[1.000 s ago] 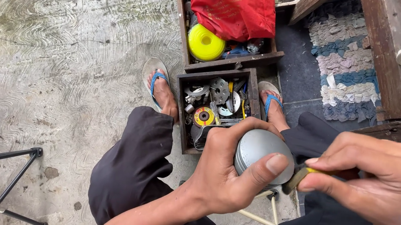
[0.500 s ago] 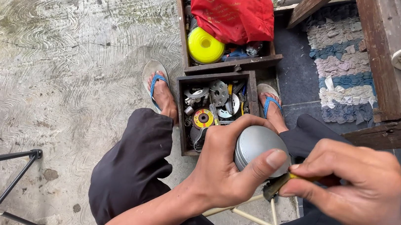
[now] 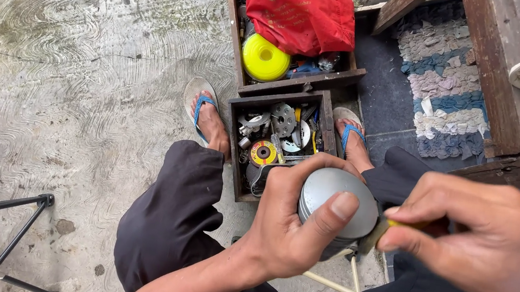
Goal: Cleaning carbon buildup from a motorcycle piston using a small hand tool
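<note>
Gripping a round grey metal cylinder (image 3: pixel 338 202) above the lap, left hand (image 3: pixel 290 226) fingers wrapped tight — right hand (image 3: pixel 475 243) pinching a yellow-handled tool (image 3: pixel 386 229) against its side, over an open wooden box of discs (image 3: pixel 280 138).

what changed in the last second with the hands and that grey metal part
The right hand, gripping a yellow-handled tool, slid in toward the left hand and a little lower, up against the side of the grey round metal part. The left hand kept the part gripped, thumb on top. The wooden box of discs stayed put.
</note>
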